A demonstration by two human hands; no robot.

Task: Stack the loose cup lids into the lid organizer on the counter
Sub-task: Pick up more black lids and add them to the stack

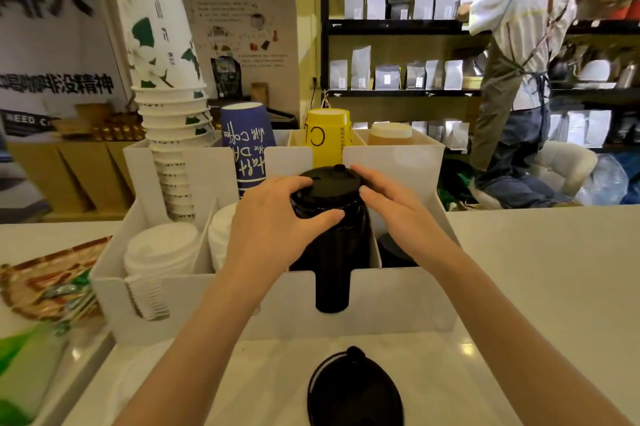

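Observation:
A white lid organizer (pixel 398 301) stands on the counter in front of me. Its middle slot holds a tall stack of black lids (pixel 332 245). My left hand (pixel 273 217) grips the left side of the top of that stack, thumb across its front. My right hand (pixel 398 207) rests flat against the stack's right side, fingers stretched along the top lid's rim. Another loose stack of black lids (pixel 353 391) lies on the counter near me, below the organizer. White lids (pixel 159 252) fill the left slot, and a few black lids (pixel 394 249) sit low in the right slot.
Stacked paper cups, white (pixel 166 79), blue (pixel 246 145) and yellow (pixel 327 134), stand in the organizer's back compartments. A patterned packet (pixel 45 280) lies at the left. A person in an apron (pixel 519 79) works at shelves behind the counter on the right.

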